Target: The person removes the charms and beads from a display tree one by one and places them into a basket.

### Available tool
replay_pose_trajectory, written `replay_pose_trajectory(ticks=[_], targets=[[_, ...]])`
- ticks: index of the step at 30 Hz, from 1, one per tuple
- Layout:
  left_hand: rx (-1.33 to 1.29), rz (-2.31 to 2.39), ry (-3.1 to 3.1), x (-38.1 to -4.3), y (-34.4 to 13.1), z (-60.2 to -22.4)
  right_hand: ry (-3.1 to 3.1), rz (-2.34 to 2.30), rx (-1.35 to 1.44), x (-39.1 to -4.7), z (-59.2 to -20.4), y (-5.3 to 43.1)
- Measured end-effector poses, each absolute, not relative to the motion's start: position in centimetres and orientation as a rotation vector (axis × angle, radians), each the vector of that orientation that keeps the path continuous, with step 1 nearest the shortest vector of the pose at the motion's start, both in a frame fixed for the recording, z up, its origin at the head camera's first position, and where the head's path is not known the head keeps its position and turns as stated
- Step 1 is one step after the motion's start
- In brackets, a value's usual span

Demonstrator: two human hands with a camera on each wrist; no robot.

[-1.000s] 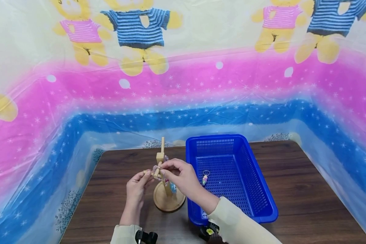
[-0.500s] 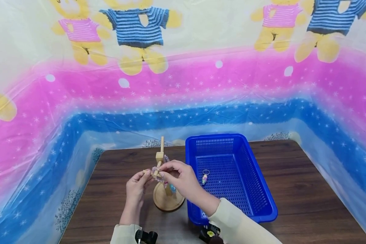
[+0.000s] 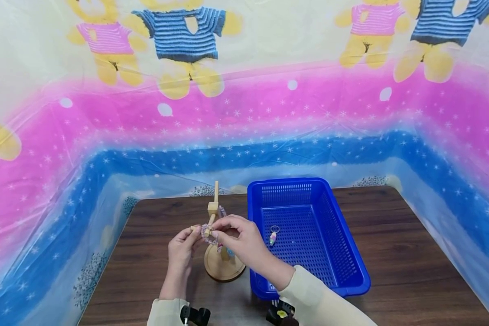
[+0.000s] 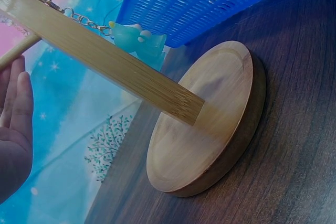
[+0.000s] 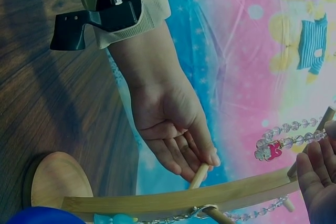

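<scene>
A wooden jewelry stand (image 4: pixel 202 150) has a round base, an upright post and side pegs. My left hand (image 3: pixel 181 251) pinches the end of one peg (image 5: pixel 199 176) between thumb and fingers. On the other side, my right hand (image 3: pixel 244 237) holds a clear pinkish beaded bracelet (image 5: pixel 296 139) at another peg near the top of the post. From the bracelet dangles a small red-and-white charm (image 5: pixel 269 151). A turquoise figure keychain (image 4: pixel 139 40) hangs by its chain from a lower peg. Another beaded strand (image 5: pixel 257 212) hangs on the stand behind the post.
Right of the stand sits a blue perforated plastic basket (image 3: pixel 350 246). Inside it lies a pastel keychain (image 3: pixel 273 237) with a metal ring. Both rest on a dark wood table (image 3: pixel 407 253), with a printed bear curtain (image 3: pixel 244 113) behind and at the sides.
The bracelet has shifted slightly left and now hangs lower in a wider loop by the peg, my right fingers moving with it. My left hand stays on its peg.
</scene>
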State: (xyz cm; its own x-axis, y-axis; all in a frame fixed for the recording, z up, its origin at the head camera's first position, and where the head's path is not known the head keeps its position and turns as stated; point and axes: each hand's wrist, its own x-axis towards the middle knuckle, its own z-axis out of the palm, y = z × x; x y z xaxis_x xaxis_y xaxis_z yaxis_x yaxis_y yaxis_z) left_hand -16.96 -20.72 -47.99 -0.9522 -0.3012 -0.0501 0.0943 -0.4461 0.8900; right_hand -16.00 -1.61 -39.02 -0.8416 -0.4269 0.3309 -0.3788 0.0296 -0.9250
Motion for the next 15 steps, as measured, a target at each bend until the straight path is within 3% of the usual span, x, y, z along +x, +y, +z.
replay_pose_trajectory(ticks=[15], targets=[[0.317, -2.481, -1.49, -17.16, -20.7, -47.94, 2.218, -1.95, -0.847, -15.72, -38.89, -1.56]])
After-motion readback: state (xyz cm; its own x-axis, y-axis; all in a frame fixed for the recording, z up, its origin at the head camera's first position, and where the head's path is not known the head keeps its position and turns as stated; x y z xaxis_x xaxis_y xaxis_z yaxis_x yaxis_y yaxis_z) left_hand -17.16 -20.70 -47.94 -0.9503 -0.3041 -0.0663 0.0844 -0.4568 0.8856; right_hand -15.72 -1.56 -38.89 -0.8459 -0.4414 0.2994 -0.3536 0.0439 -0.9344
